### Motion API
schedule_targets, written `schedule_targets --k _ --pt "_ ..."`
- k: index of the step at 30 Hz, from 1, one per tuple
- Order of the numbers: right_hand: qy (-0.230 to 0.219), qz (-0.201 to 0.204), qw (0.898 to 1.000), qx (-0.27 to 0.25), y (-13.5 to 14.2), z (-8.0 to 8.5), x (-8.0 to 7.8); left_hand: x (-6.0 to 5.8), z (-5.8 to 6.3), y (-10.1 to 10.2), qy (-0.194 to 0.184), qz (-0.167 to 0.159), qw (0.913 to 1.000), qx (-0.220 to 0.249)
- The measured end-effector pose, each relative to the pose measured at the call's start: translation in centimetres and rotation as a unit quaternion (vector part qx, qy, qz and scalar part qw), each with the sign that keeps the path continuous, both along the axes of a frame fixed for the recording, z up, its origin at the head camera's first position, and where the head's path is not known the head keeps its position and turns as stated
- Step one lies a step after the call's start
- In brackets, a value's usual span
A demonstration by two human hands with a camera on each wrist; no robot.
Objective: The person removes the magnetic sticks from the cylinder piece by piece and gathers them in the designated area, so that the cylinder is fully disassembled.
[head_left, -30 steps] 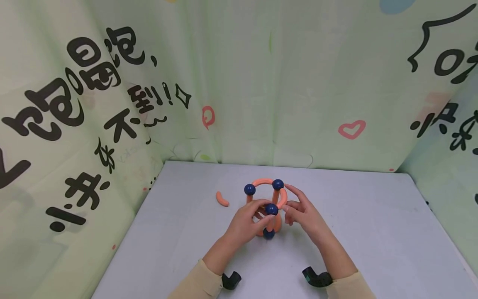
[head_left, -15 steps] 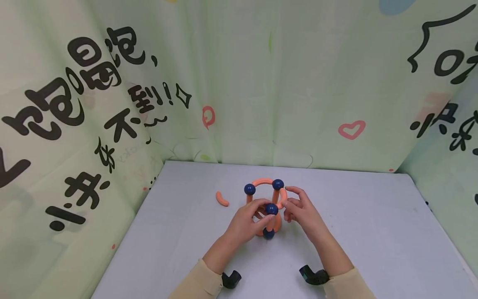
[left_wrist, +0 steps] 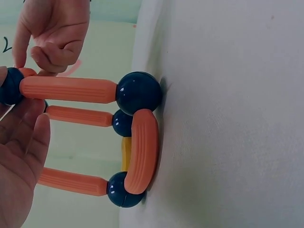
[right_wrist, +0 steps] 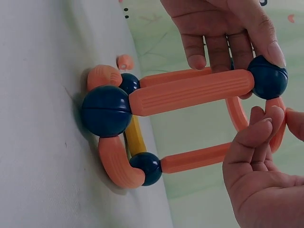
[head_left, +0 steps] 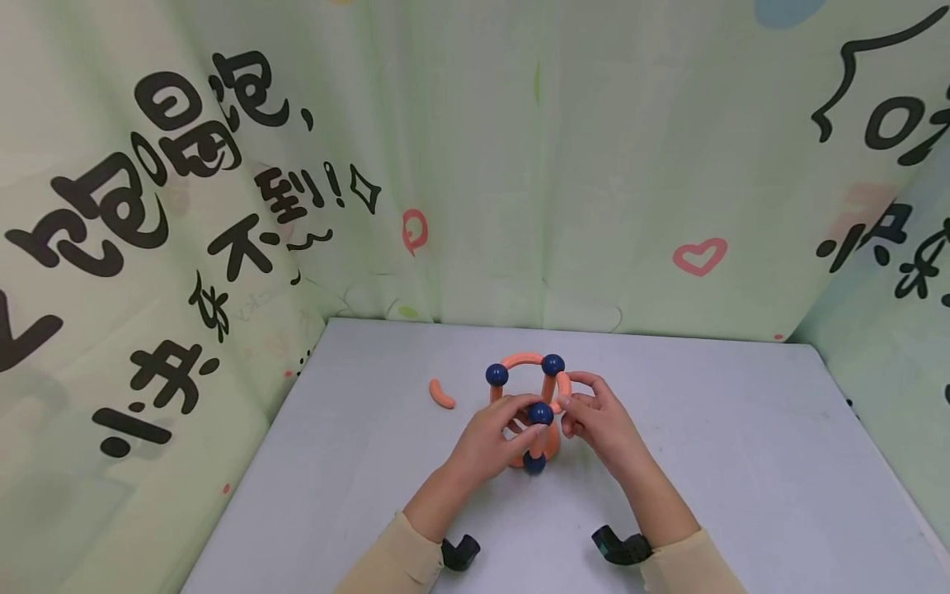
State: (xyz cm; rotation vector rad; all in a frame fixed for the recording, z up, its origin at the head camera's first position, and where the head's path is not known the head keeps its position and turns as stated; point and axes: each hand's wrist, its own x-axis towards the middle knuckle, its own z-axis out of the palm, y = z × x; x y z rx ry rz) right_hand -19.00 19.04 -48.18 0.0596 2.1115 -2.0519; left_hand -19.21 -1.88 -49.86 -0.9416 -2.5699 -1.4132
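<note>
A frame of orange rods and dark blue balls, a magnetic building set by its look, stands upright on the table. My left hand (head_left: 486, 441) holds its near upper ball (head_left: 540, 413), with the thumb on the ball in the right wrist view. An upright orange rod (right_wrist: 194, 92) runs from that ball down to a lower ball (right_wrist: 107, 111). My right hand (head_left: 604, 425) pinches a curved orange rod (head_left: 565, 385) on the frame's upper right side, whose near end meets the held ball. A yellow rod (right_wrist: 135, 137) shows at the base. Fingers partly hide the upper joints.
A loose curved orange rod (head_left: 441, 394) lies on the white table (head_left: 712, 429) left of the frame. Black wrist cameras (head_left: 622, 546) sit at both cuffs. A printed pale green curtain (head_left: 475, 165) hangs behind the table and at both sides.
My right hand has shifted slightly left, and its index finger has come away from the far right ball toward the curved rod. My left hand stays on the near ball.
</note>
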Motion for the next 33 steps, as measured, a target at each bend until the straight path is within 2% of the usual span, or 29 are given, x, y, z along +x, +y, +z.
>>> schedule_targets --k 19,33 --pt "0.011 0.004 0.999 -0.03 0.11 -0.12 0.1 -0.13 -0.24 0.19 0.039 0.002 0.9992 -0.01" --pt "0.01 0.003 1.0 -0.03 0.31 -0.36 0.02 -0.08 -0.16 0.02 0.041 -0.003 0.9991 -0.011"
